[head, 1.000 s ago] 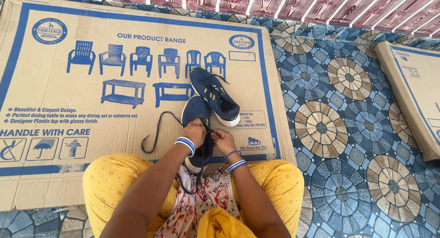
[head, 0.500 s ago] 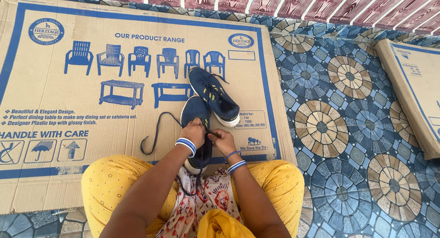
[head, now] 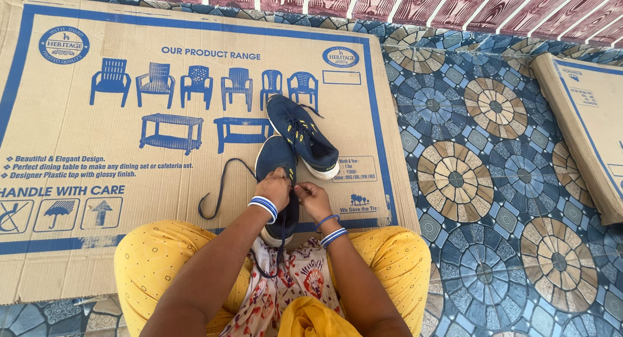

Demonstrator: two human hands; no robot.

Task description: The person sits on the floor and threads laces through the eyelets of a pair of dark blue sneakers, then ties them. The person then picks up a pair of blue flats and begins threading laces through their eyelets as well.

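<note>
Navy sneakers, two of them. Near shoe point(head: 278, 156) lies toe-away on the cardboard, right in front of the seated person's lap; both hands are on it. Second shoe point(head: 304, 136) sits just beyond, angled, white sole edge showing, its heel end touching or just beside the near shoe's toe. One loose dark lace point(head: 220, 187) trails off the near shoe to the left, curling on the cardboard.

Two hands, both the person's own. Left hand point(head: 275, 189) is curled over the shoe's lacing area, fingers pressed together and bent down; looks like a pinch on the lace but the tips are hidden, cannot tell for sure. Right hand point(head: 312, 199) just beside it, nearly touching, fingers bunched and pinching at something thin at the shoe's tongue. Blue-and-white bangles point(head: 263, 206) on the left wrist, more on the right.

Person sits cross-legged, yellow dotted trousers point(head: 149, 256), floral top.

Cardboard sheets, two counted: big flattened box point(head: 97, 149) with blue chair and table drawings under the shoes, a second one point(head: 587, 126) at far right, partly out of view. Floor covering point(head: 480, 174) is a blue and tan circle-mosaic pattern. Far edge has a strip of reddish wood-grain panels point(head: 422, 6) with white lines.
</note>
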